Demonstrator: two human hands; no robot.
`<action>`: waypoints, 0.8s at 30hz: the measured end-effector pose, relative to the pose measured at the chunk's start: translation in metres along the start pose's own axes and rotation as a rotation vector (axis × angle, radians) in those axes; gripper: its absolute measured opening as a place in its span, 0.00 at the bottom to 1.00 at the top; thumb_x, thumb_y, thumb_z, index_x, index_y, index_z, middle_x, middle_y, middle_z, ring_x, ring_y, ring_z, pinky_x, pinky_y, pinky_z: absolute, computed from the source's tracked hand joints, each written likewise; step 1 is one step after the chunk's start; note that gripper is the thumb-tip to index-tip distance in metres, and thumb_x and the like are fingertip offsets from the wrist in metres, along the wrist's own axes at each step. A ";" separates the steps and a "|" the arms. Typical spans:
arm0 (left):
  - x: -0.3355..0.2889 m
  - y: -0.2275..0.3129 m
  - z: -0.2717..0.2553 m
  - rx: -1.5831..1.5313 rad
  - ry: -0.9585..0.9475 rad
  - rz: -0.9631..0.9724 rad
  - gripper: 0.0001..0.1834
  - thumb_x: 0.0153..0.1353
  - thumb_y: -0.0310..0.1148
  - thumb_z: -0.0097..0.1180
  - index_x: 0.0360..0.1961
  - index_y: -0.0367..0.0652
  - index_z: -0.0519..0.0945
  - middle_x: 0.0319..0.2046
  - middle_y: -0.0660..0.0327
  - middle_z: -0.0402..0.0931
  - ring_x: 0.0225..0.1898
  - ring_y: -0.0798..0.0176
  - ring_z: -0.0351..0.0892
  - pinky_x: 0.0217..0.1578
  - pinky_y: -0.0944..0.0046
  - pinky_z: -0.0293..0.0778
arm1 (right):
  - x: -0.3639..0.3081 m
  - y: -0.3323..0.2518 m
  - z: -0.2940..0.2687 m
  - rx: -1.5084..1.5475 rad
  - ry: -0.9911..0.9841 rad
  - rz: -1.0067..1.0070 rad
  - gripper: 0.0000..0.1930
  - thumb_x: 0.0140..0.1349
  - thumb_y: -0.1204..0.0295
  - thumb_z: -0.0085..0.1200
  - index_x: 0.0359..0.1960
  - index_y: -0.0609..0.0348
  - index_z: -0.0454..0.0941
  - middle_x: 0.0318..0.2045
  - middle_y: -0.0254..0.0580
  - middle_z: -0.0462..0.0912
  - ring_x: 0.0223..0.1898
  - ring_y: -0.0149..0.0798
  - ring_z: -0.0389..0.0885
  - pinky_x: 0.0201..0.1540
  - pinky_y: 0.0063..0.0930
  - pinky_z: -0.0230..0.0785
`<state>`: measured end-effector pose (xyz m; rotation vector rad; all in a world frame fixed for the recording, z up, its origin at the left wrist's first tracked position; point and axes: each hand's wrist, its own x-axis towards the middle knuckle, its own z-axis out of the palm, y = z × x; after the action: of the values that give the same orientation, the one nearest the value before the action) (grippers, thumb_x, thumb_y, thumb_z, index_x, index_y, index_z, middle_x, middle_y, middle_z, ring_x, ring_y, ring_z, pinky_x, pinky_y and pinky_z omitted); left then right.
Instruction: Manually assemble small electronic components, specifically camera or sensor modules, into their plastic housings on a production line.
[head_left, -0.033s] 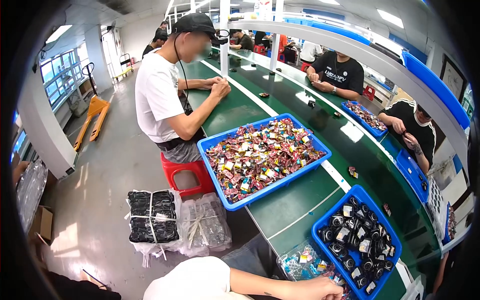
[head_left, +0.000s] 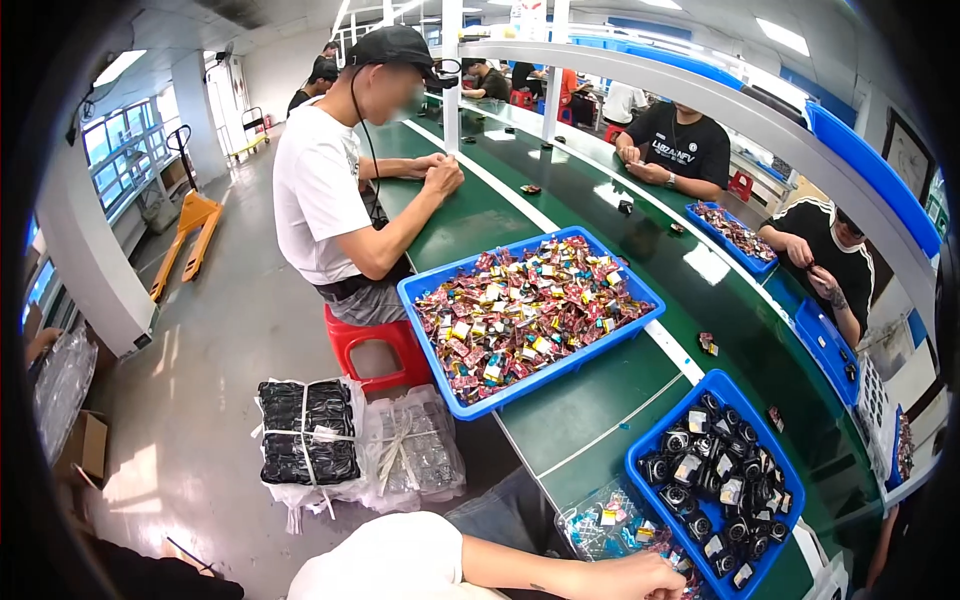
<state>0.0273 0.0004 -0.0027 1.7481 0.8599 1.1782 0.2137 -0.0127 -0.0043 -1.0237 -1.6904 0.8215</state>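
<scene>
The left hand (head_left: pixel 640 577) is partly curled at small parts (head_left: pixel 610 517) in a clear tray (head_left: pixel 577 546); whether it holds one, I cannot tell. Just beside is a blue tray (head_left: pixel 633 470) of black devices (head_left: pixel 730 490); farther along the table (head_left: pixel 590 420), a larger blue tray (head_left: pixel 520 391) with reddish parts (head_left: pixel 530 310).

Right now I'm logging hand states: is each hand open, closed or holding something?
Left hand: seems curled, beside the blue tray of black parts; whether it holds anything cannot be told.
Right hand: not in view.
</scene>
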 end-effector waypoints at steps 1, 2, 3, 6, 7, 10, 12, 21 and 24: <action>0.001 0.000 -0.001 0.017 0.009 0.013 0.09 0.53 0.31 0.62 0.28 0.36 0.80 0.24 0.54 0.80 0.25 0.58 0.82 0.26 0.63 0.74 | 0.003 -0.004 0.001 -0.036 -0.008 -0.053 0.05 0.61 0.81 0.55 0.36 0.73 0.79 0.35 0.44 0.79 0.34 0.37 0.76 0.38 0.28 0.71; 0.001 -0.001 -0.001 0.018 0.012 0.006 0.09 0.53 0.31 0.62 0.28 0.36 0.80 0.24 0.54 0.80 0.25 0.58 0.82 0.26 0.63 0.74 | 0.004 -0.005 0.002 -0.072 -0.015 -0.107 0.05 0.60 0.81 0.55 0.35 0.73 0.79 0.35 0.45 0.79 0.35 0.38 0.77 0.38 0.28 0.72; 0.002 -0.003 -0.001 0.020 0.014 0.003 0.09 0.54 0.31 0.62 0.28 0.35 0.80 0.24 0.54 0.80 0.26 0.57 0.82 0.26 0.63 0.74 | 0.003 -0.002 0.001 -0.071 -0.019 -0.104 0.05 0.60 0.81 0.55 0.35 0.73 0.79 0.35 0.45 0.79 0.35 0.38 0.77 0.38 0.28 0.72; 0.003 -0.004 0.001 0.019 0.012 -0.049 0.08 0.54 0.31 0.60 0.30 0.36 0.82 0.24 0.53 0.81 0.26 0.57 0.81 0.27 0.62 0.74 | 0.002 0.007 -0.001 -0.055 0.027 -0.060 0.05 0.59 0.83 0.56 0.36 0.73 0.78 0.36 0.46 0.78 0.35 0.39 0.77 0.39 0.30 0.72; 0.003 -0.003 0.001 0.013 -0.010 -0.066 0.08 0.54 0.31 0.60 0.30 0.36 0.82 0.24 0.54 0.81 0.26 0.58 0.82 0.27 0.63 0.74 | 0.003 0.006 -0.002 -0.055 0.019 -0.135 0.05 0.60 0.82 0.55 0.36 0.73 0.78 0.36 0.46 0.78 0.35 0.39 0.77 0.40 0.30 0.72; 0.004 0.001 0.002 -0.044 -0.034 -0.105 0.08 0.54 0.31 0.60 0.29 0.36 0.82 0.23 0.56 0.81 0.26 0.62 0.82 0.26 0.65 0.74 | 0.001 0.010 -0.004 0.039 0.043 -0.149 0.06 0.60 0.80 0.56 0.35 0.72 0.77 0.35 0.45 0.78 0.35 0.39 0.76 0.40 0.30 0.72; 0.004 0.004 0.003 -0.096 -0.040 -0.118 0.08 0.54 0.31 0.60 0.29 0.37 0.83 0.23 0.57 0.82 0.26 0.65 0.82 0.26 0.66 0.74 | -0.003 0.020 -0.008 0.128 0.079 -0.091 0.06 0.60 0.78 0.57 0.35 0.72 0.77 0.35 0.45 0.78 0.34 0.38 0.76 0.39 0.29 0.72; 0.006 0.005 0.005 -0.298 -0.060 -0.163 0.08 0.56 0.30 0.61 0.32 0.35 0.83 0.26 0.58 0.83 0.26 0.69 0.81 0.27 0.70 0.75 | -0.006 0.028 -0.009 0.603 -0.021 0.027 0.13 0.60 0.72 0.60 0.27 0.68 0.70 0.30 0.43 0.74 0.30 0.33 0.71 0.34 0.22 0.64; 0.007 0.000 0.007 -0.292 -0.096 -0.227 0.08 0.57 0.30 0.61 0.33 0.36 0.84 0.27 0.59 0.83 0.27 0.69 0.81 0.29 0.69 0.75 | -0.007 0.031 -0.007 0.595 -0.093 0.001 0.12 0.61 0.72 0.58 0.28 0.68 0.70 0.31 0.44 0.74 0.30 0.32 0.70 0.34 0.21 0.64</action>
<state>0.0367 0.0045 -0.0011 1.4190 0.7639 1.0056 0.2298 -0.0054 -0.0320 -0.5805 -1.3844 1.2879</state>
